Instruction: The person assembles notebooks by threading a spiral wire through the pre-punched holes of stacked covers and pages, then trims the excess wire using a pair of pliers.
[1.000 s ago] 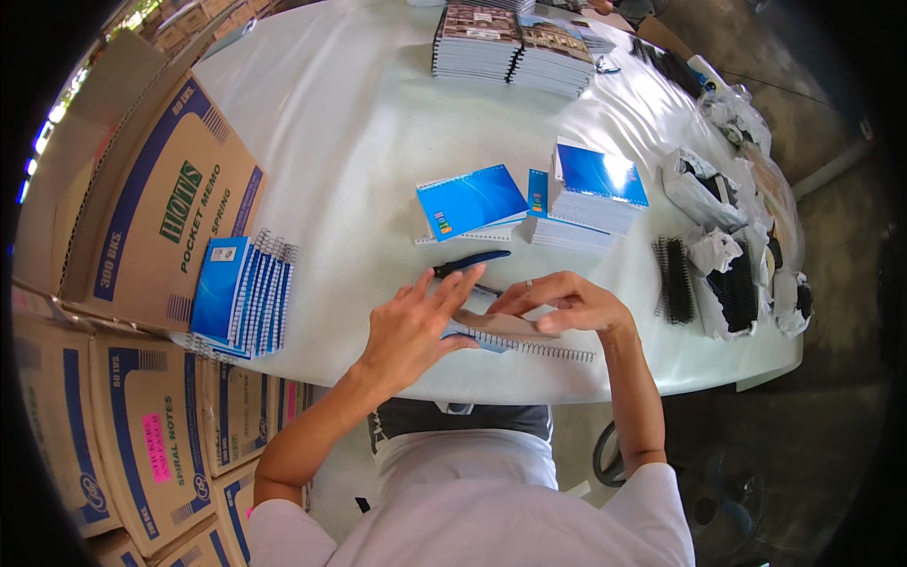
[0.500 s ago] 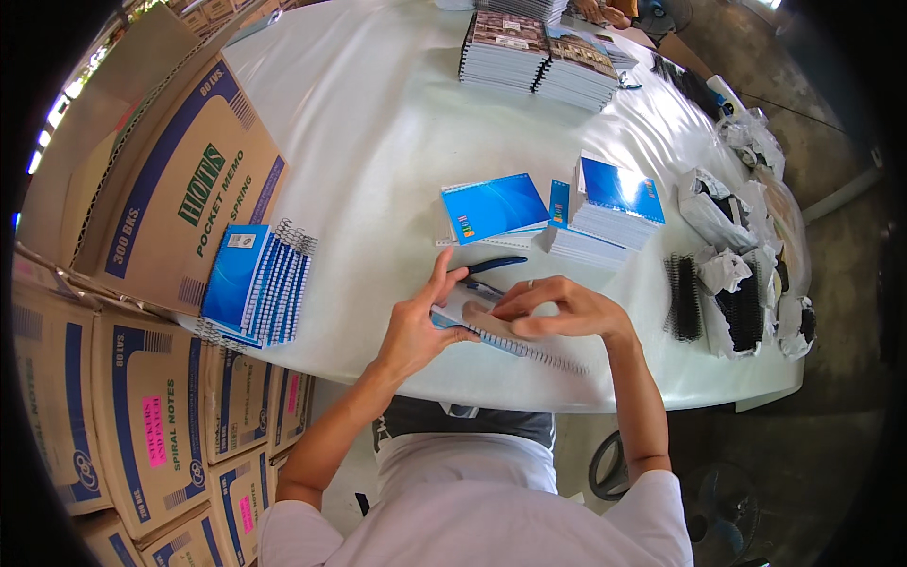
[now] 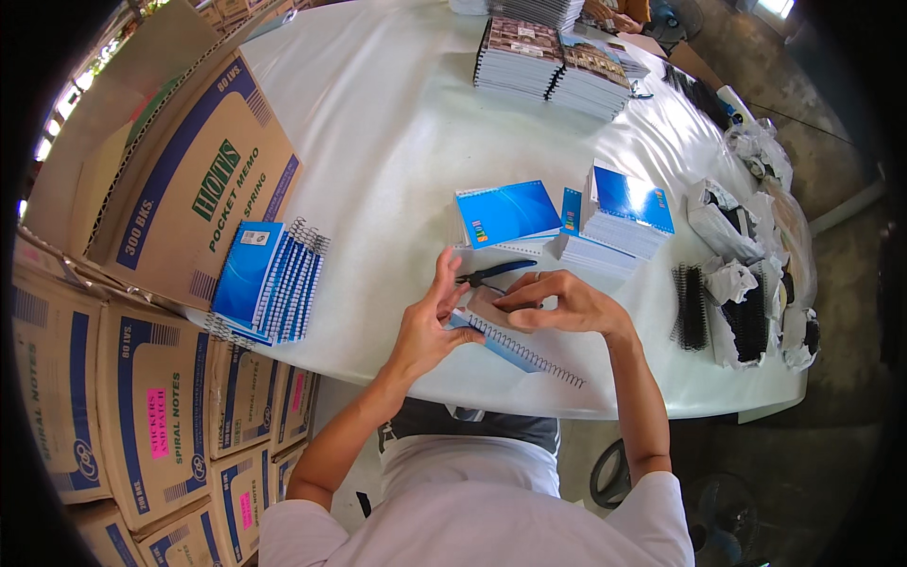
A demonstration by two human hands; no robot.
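My left hand grips a small notepad by its left end, thumb on the near side. A metal spiral coil runs along the pad's edge, its tail sticking out past the right end. Above the pad, my right hand is closed with its fingertips pinching a flat tan piece that lies against the pad near the coil. The fingers partly cover this piece. Just beyond the hands lie cutting pliers with dark blue handles.
Farther back are blue-covered pads and a taller stack. Coil-bound pads lean by a large carton at left. Loose black coils and wrapped bundles sit at right, thick bound books at the back.
The pad has turned so that more of its coil edge and blue side shows. My right fingers have drawn closer together on the tan piece. The whole view has shifted slightly.
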